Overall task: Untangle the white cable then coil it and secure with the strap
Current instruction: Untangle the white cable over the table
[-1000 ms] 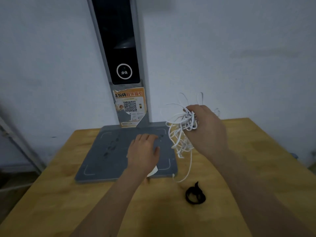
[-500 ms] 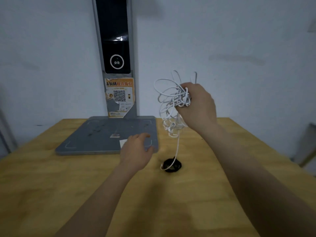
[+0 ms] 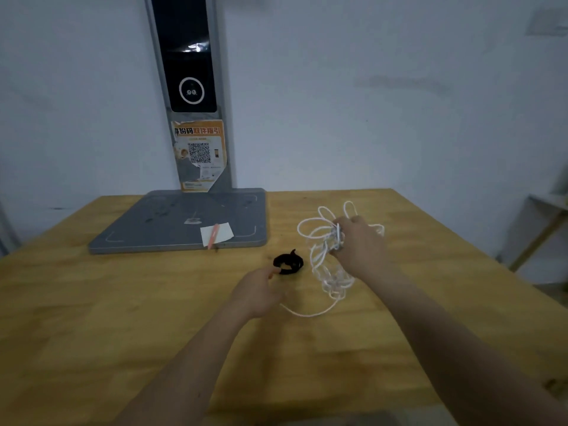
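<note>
From the head view, the right hand (image 3: 358, 241) reaches out over the right part of the wooden bench (image 3: 92, 302), its grip clenched round a tangled bunch of the white cable (image 3: 319, 262), whose loops spill down onto the bench and trail one strand nearward and left. The left hand (image 3: 258, 292) is extended at centre, fingers curled; its fingertips reach the near-left edge of the black strap (image 3: 288, 262), though whether they pinch it I cannot tell.

White cable (image 3: 325, 265) tangled, loops drooping to table; black strap (image 3: 288, 263) coiled just left.
</note>
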